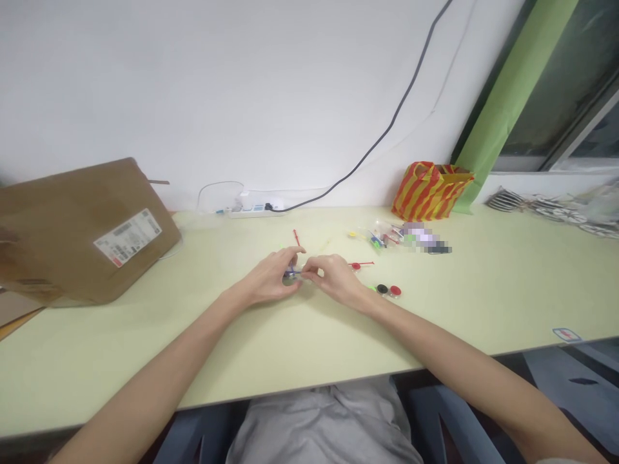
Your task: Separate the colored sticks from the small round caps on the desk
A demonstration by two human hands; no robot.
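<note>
My left hand rests at the table's middle, thumb and fingers curled round a small blue and clear plastic piece. From the right, my right hand pinches the thin end of that piece with thumb and forefinger. What exactly it is cannot be made out, since the fingers cover much of it. A thin red plastic stick lies just beyond my left fingertips. Beside my right hand is a red disc with a stick. Near my right wrist sit a black disc and a red disc.
A large cardboard box stands at the left. Against the wall lies a power strip with a black cable. Further right are small plastic parts and a red and yellow striped bag.
</note>
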